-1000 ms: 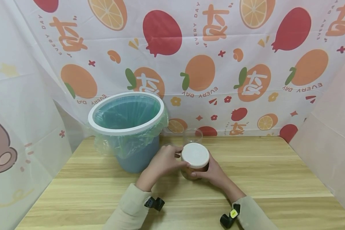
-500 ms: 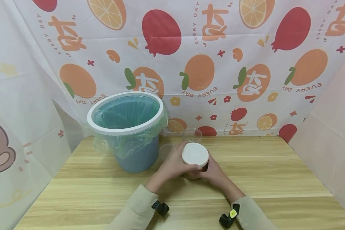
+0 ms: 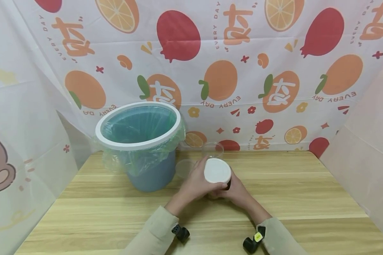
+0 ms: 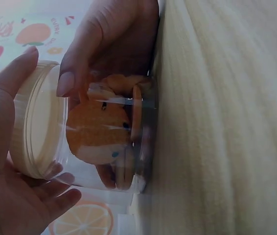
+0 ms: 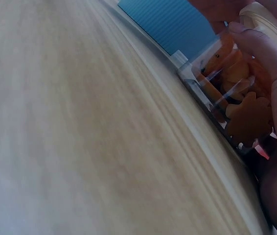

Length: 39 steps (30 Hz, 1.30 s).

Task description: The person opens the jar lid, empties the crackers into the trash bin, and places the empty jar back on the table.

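A clear plastic jar (image 4: 146, 110) with a white screw lid (image 3: 217, 170) stands upright on the table between both hands. Orange figures with small dark eyes (image 4: 99, 129) are visible through its wall. My left hand (image 3: 196, 182) reaches round the lid from the left, thumb at the front edge, and grips it; in the left wrist view its fingers (image 4: 55, 203) curl past the rim. Lower down, my right hand (image 3: 237, 191) holds the jar's body from the right, its thumb (image 5: 256, 44) lying along the wall near the lid.
A blue bin (image 3: 151, 173) with a white rim and clear green liner stands left of the hands. Behind the jar is a transparent round container (image 3: 213, 150). A faint clear disc (image 3: 183, 168) lies beside the bin. A fruit-print cloth (image 3: 188, 85) hangs behind the table.
My left hand has moved right and closed further round the lid, its thumb sliding along the front edge. This uncovers the clear disc by the bin. The right hand keeps its place on the jar.
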Motion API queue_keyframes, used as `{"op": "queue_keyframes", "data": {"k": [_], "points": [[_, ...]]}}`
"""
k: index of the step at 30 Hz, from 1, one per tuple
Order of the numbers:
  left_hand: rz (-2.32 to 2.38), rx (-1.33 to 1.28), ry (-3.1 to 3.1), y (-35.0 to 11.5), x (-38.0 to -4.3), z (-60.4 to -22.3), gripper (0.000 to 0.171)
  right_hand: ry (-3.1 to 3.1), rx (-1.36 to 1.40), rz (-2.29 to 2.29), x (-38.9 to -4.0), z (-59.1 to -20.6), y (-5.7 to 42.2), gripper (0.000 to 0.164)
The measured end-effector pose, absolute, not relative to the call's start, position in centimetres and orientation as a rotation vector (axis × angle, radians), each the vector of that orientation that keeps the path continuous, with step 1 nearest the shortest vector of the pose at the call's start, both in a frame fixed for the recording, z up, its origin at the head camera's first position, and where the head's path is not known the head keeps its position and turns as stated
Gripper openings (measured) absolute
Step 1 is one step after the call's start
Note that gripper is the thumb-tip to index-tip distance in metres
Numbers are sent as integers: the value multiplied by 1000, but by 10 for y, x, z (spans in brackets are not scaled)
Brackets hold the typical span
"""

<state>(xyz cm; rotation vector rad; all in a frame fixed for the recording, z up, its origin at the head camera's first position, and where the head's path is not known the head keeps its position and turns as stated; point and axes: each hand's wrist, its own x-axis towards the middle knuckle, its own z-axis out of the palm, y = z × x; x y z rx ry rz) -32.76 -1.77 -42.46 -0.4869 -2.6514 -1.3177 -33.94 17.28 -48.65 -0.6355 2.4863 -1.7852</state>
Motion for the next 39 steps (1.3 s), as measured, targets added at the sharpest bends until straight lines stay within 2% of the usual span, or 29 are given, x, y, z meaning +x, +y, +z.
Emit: {"op": "queue_keyframes", "data": {"k": [14,21,28,39], "points": [[-1153,-554,-2557,-25,-320,-410,104,2478,-617,-1781,-339,-487,171,103],[-1147,-390,-2554,-41,-325,-400,101,2535,-626,-1697,-340,-485,173,108],[-1191,-297,-2536,-53,-331,-404,86,2592,-575,-1637,-338,-484,172,108],[-1134,-78,-2638,-58,-330,-414,85,2668,-644,-1653,-344,-484,182,102]]}}
